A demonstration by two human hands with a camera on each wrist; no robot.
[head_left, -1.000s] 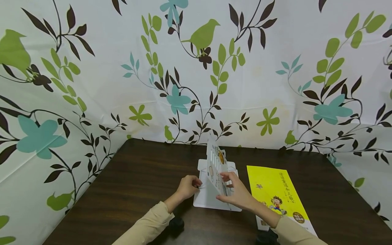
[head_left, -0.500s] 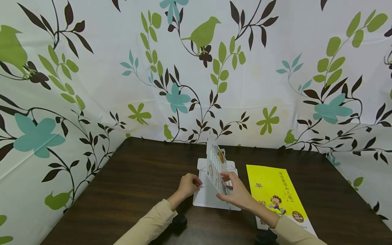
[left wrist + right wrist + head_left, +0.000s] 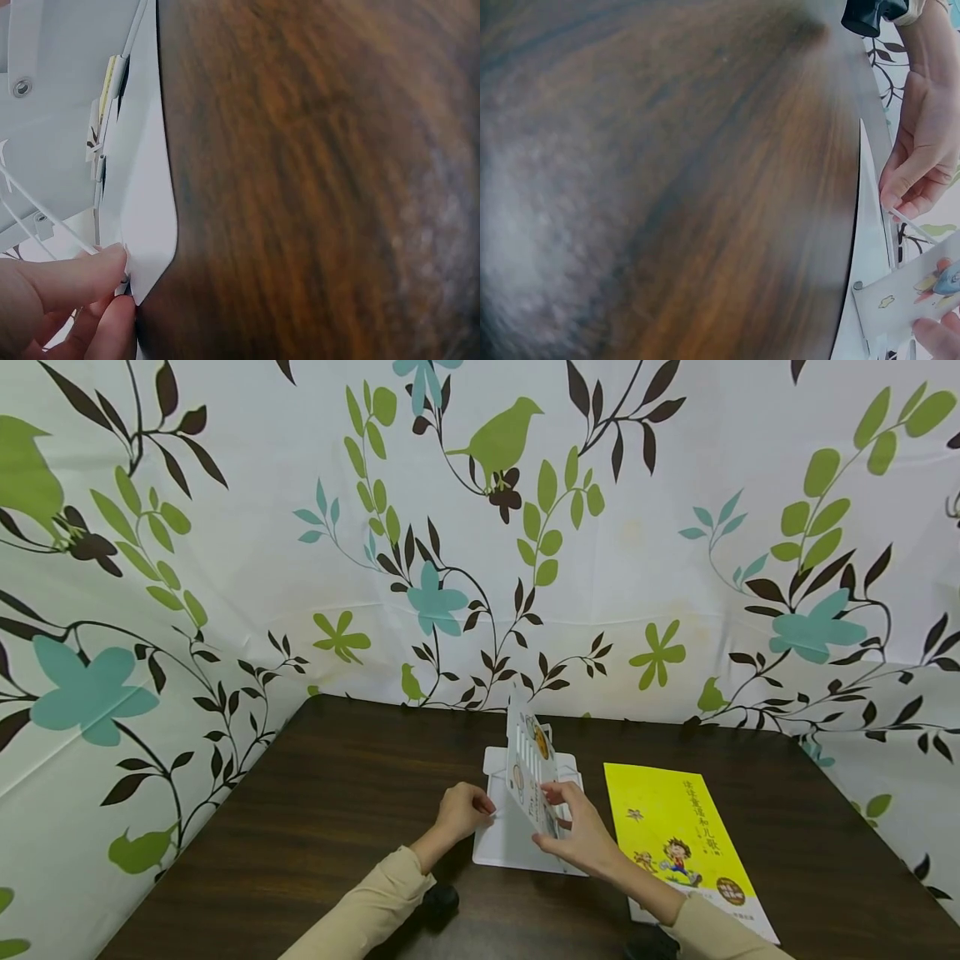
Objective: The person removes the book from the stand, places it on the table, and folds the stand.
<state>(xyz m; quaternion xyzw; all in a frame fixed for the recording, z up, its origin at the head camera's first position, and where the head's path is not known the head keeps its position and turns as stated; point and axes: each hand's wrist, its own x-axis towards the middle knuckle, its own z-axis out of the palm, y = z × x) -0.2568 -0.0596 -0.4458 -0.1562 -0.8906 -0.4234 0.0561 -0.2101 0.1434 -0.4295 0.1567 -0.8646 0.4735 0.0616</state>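
Leaf-and-bird cloth [image 3: 637, 568] backs a dark wood counter [image 3: 375, 777], a white stand [image 3: 528, 785] near its middle. Its base [image 3: 502, 852] lies flat; above it rises the printed panel [image 3: 534, 802], tilted, long axis running up and away from the person, printed face turned left. At right, the right hand [image 3: 585, 835] grips the panel low on its near edge. Across from it, the left hand [image 3: 461, 814], nearer the base's left edge, pinches a thin white rod [image 3: 52, 214] there. From that pinch the rod slants upward; whether its far end joins the panel cannot be told. A yellow book [image 3: 652, 810] lies to the right, apart from the stand, partly beneath the right forearm [image 3: 648, 889].
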